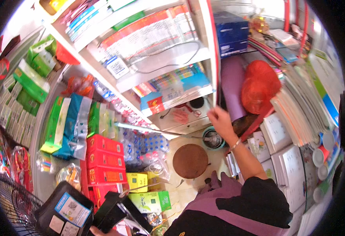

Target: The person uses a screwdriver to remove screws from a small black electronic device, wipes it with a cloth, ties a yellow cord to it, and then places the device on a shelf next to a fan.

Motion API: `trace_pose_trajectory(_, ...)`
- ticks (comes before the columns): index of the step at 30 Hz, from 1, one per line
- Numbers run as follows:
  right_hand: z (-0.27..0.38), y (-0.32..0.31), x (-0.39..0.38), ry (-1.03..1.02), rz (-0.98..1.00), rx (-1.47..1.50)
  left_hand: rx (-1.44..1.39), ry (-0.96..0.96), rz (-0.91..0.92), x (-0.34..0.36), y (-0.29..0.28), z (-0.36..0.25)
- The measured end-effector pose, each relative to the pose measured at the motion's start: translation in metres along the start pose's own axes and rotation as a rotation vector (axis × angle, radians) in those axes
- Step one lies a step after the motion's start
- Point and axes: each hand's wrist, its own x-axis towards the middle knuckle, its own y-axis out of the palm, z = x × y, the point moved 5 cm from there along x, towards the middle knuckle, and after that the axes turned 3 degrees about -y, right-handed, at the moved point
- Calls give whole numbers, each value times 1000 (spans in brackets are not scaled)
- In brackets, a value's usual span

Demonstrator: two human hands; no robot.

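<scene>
Three stacked red boxes (104, 159) left

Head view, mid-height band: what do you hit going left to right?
Green and blue plastic snack bags → red cardboard boxes → round brown wooden stool top → person's right hand → red mesh bag → stacked white notebooks.

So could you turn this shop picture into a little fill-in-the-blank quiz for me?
1. The right hand reaches up beside a rolled sheet coloured ____.
2. The round stool on the floor is ____ in colour.
3. The stacked boxes left of the water bottles are ____.
4. On the right wrist sits a thin ____.

Missing words: purple; brown; red; bracelet
</scene>
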Motion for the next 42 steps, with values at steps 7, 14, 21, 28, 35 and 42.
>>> trace_pose_trajectory(7, 158, -121, 75, -481, -308, -96, -65, 65, 113, -11, 22, -30)
trace_pose_trajectory(14, 141, -133, 33, -459, -222, -413, -27, 59, 156, -1, 41, -8)
trace_pose_trajectory(21, 139, -102, -18, -326, 54, -106, 624, 561, 397, 15, 38, 23)
trace_pose_trajectory(28, 292, 23, -77, -807, 490, 493, -147, 112, 622, -85, 161, -33)
trace_pose_trajectory(35, 326, 75, -92, -750, 427, 468, -91, -50, 526, -105, 173, -42)
trace_pose_trajectory(42, 323, 84, -70, -783, 370, 432, -51, 99, 618, -140, 208, -38)
